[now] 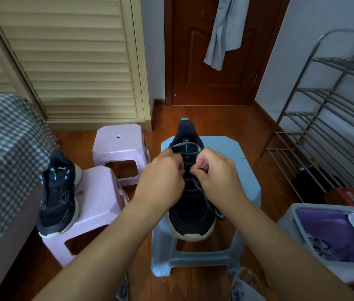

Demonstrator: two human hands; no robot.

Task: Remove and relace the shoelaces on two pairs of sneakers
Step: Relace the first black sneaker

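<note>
one black sneaker [190, 205], cream sole; grey lace [185, 146] looped near tongue

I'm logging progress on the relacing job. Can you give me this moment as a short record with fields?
shoe in work: black sneaker on the blue stool, toe toward the person
lace: grey shoelace threaded across the eyelets, loop at the top
left hand: grips the lace
right hand: pinches the lace
other shoe: second black sneaker on a pink stool, untouched
</note>
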